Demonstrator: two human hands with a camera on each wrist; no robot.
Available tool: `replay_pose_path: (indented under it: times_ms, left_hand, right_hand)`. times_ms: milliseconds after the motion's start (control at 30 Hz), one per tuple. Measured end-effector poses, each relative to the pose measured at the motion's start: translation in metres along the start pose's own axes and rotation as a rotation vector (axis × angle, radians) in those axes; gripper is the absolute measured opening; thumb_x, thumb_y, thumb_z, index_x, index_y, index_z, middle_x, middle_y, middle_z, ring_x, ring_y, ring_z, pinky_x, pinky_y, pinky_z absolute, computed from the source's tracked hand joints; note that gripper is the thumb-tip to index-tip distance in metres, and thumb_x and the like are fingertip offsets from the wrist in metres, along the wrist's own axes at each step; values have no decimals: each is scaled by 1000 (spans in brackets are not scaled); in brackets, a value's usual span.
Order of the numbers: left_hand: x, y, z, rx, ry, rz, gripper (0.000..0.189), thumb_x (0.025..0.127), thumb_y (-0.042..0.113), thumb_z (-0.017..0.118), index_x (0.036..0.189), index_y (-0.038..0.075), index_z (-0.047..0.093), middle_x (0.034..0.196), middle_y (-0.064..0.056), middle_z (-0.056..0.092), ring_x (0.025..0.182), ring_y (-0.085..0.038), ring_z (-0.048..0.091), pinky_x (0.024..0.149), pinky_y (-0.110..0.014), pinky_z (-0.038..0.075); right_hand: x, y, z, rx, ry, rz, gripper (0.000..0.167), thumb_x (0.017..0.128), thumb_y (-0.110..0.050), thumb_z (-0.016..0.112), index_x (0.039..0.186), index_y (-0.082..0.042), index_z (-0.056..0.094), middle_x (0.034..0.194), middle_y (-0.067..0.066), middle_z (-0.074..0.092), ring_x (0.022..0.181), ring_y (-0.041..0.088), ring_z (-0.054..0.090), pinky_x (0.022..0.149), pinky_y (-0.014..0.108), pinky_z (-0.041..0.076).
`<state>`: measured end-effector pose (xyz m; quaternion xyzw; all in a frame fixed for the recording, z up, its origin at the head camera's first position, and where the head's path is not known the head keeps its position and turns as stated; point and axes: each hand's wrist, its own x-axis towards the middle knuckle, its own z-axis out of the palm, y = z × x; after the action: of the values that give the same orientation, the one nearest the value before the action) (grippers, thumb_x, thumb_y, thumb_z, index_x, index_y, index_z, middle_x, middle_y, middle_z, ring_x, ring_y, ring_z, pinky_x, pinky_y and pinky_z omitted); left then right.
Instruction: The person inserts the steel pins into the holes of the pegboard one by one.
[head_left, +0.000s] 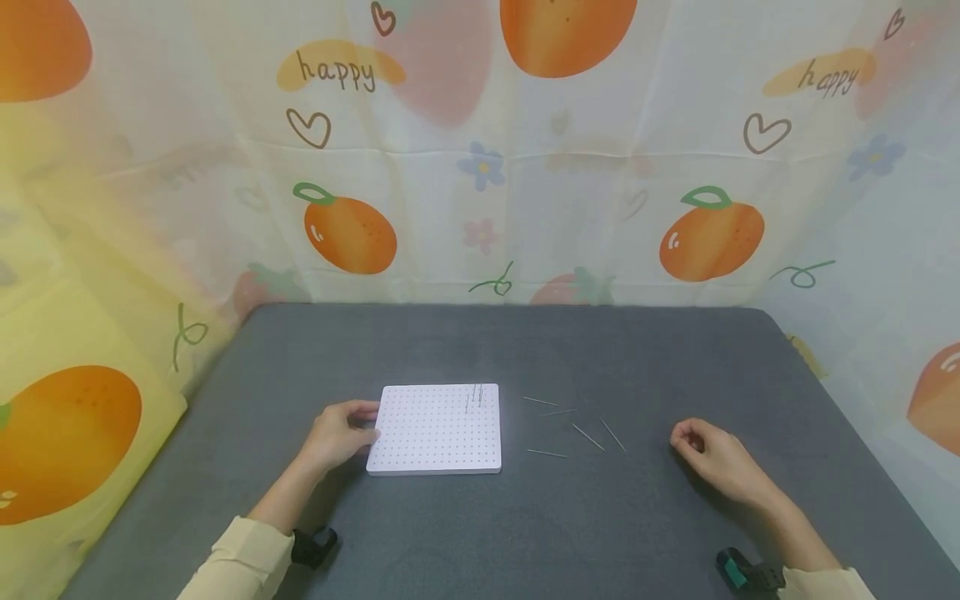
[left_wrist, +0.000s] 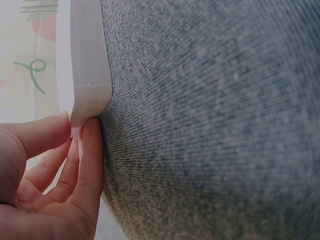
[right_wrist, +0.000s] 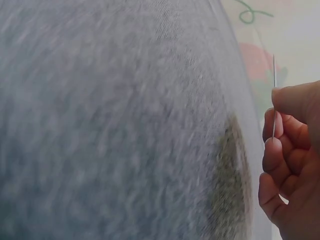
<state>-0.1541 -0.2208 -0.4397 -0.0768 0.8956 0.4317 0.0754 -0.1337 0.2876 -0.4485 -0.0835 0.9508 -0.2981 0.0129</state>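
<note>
A white pegboard (head_left: 431, 437) with rows of small holes lies left of the table's middle. My left hand (head_left: 335, 435) holds its left edge between thumb and fingers; in the left wrist view the thumb (left_wrist: 47, 134) meets the board's edge (left_wrist: 92, 97). Several thin needles (head_left: 480, 396) stand upright in holes near the far right corner. Off to the right, my right hand (head_left: 714, 465) is raised over the table with curled fingers. Its thumb and fingertips pinch a slim metal needle (right_wrist: 274, 72), which points upward in the right wrist view.
Several loose needles lie scattered between the board and my right hand, among them a slanted needle (head_left: 588, 437). Grey cloth covers the table (head_left: 570, 533). A fruit-patterned curtain (head_left: 570, 208) hangs behind it and along both sides.
</note>
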Motion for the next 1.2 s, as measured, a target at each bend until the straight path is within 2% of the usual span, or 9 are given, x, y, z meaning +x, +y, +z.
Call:
replay_pose_path:
  times_ms: [167, 300, 533, 833, 1000, 1200]
  left_hand:
    - [0, 0, 0, -2, 1, 7, 45, 80, 0, 62, 123, -2, 53, 114, -21, 58, 83, -21, 63, 67, -34, 56]
    - [0, 1, 0, -2, 5, 2, 45, 80, 0, 62, 123, -2, 53, 114, -21, 58, 82, -20, 63, 67, -34, 56]
    - [-2, 1, 0, 1, 2, -5, 45, 80, 0, 63, 124, -1, 53, 115, -21, 58, 81, -20, 63, 67, -34, 56]
    - [-1, -1, 0, -6, 0, 1, 45, 80, 0, 62, 124, -1, 53, 115, -21, 58, 82, -20, 62, 68, -33, 56]
    - [-1, 0, 0, -9, 0, 2, 44, 80, 0, 62, 124, -1, 53, 115, -20, 58, 83, -20, 62, 68, -34, 56]
    - [-2, 1, -1, -11, -5, 3, 44, 81, 1, 62, 124, -1, 53, 114, -20, 59, 83, -20, 62, 68, -34, 56]
  right_hand:
    - [2, -8, 0, 24, 16, -22, 16, 93, -23, 53, 96, -9, 57, 84, 0, 57, 68, 5, 44, 58, 23, 38]
    - [4, -14, 1, 33, 52, -65, 12, 93, -20, 53, 95, -9, 56, 83, 0, 56, 67, 4, 43, 58, 23, 38]
    - [10, -26, 6, 64, 66, -115, 9, 94, -13, 51, 96, -5, 54, 80, 1, 53, 63, 4, 39, 55, 22, 35]
    - [21, -40, 15, 111, 80, -116, 6, 90, -9, 54, 95, -7, 52, 79, -1, 51, 68, 6, 43, 57, 22, 38]
    - [26, -49, 19, 174, 60, -92, 10, 88, -10, 56, 95, -10, 49, 81, 0, 52, 70, 7, 47, 59, 22, 41]
    - [31, -58, 25, 259, 33, -136, 13, 88, -8, 58, 95, -11, 47, 83, 1, 53, 68, 7, 48, 56, 22, 41]
